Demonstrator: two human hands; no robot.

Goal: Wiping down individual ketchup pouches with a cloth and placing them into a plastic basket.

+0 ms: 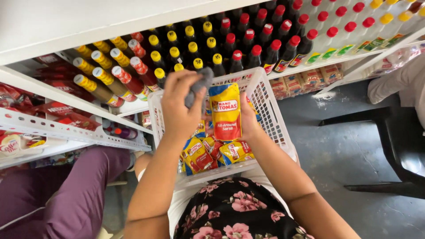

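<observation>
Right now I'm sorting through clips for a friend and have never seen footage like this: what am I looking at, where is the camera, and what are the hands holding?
There is no machine: a camera worn on a person's head looks down at their own two bare hands. The left hand grips a grey cloth. The right hand holds a yellow and red pouch upright. Both are over a white plastic basket resting on the person's lap, with more pouches of the same kind lying inside. Behind it, white shelves carry rows of bottles with yellow and red caps. At the left edge is another person's leg in purple trousers.
</observation>
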